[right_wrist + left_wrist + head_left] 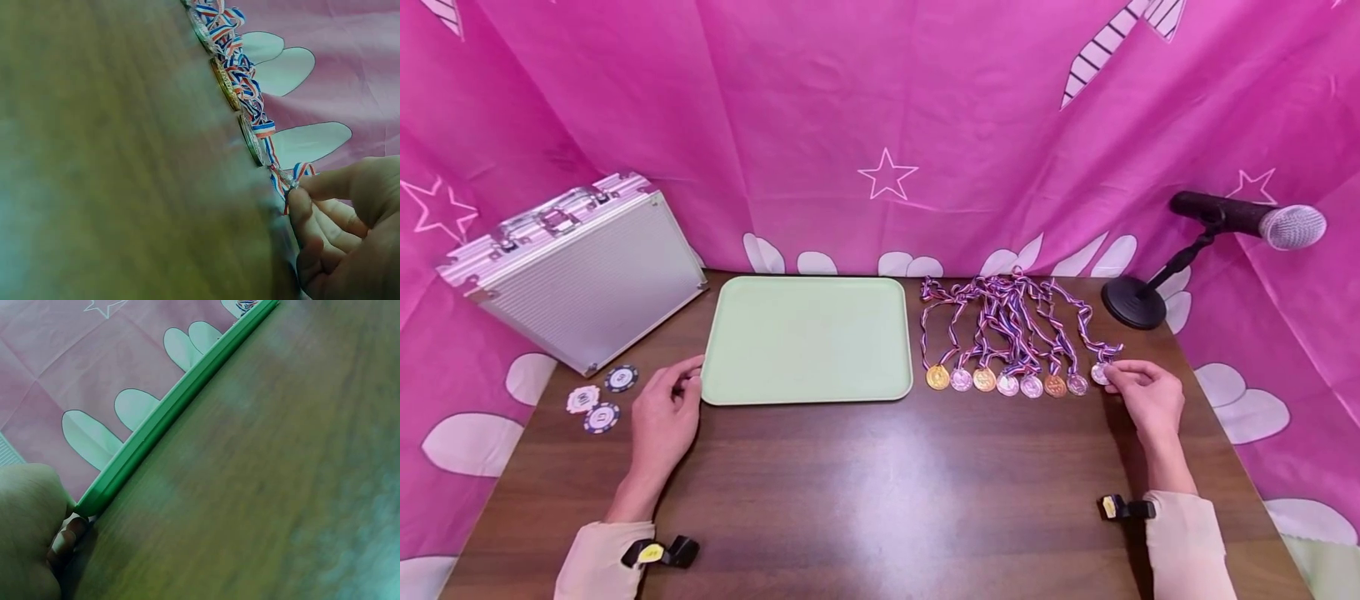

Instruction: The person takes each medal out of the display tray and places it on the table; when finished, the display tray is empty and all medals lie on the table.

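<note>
My right hand pinches a silver medal between thumb and fingertips at the right end of a row of medals. Its striped ribbon shows beside the fingertips in the right wrist view. Several gold, silver and bronze-coloured medals lie to the left, their red, white and blue ribbons tangled behind them. At the left edge of a pale green tray, my left hand grips the rim, thumb at the edge and fingers curled by its underside. The tray's upper surface holds nothing.
Left of the tray, a silver aluminium case stands upright, with several poker chips in front of it. A microphone on a round-based stand stands at the back right. A pink curtain hangs behind the wooden table.
</note>
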`<act>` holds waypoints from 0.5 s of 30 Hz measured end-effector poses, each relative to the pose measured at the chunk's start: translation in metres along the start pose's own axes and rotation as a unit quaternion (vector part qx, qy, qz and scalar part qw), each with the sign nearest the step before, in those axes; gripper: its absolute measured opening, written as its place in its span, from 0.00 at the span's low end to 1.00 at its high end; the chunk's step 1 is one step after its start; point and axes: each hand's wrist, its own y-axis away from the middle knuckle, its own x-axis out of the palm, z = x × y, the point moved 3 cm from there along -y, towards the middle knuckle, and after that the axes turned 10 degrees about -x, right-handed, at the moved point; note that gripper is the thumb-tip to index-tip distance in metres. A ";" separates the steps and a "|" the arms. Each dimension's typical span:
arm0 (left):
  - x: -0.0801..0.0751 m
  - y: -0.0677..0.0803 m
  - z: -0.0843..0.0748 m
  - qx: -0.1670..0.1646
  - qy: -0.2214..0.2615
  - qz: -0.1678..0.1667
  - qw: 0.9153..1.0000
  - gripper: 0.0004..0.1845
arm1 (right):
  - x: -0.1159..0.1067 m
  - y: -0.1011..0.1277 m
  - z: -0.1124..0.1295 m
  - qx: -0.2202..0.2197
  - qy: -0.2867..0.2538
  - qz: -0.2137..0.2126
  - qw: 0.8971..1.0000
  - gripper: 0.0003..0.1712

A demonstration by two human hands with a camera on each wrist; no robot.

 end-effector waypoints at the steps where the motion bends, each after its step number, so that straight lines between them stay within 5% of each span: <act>1: 0.000 0.000 0.000 0.000 0.000 0.000 1.000 0.17 | -0.001 0.001 -0.001 -0.011 0.022 0.005 1.000 0.08; 6: -0.001 -0.001 0.000 0.003 0.001 -0.004 1.000 0.17 | -0.003 0.007 -0.007 -0.068 0.114 0.017 0.991 0.20; 15: 0.002 0.000 -0.001 0.008 0.002 -0.003 1.000 0.17 | -0.001 0.016 -0.006 -0.124 0.192 -0.011 0.974 0.16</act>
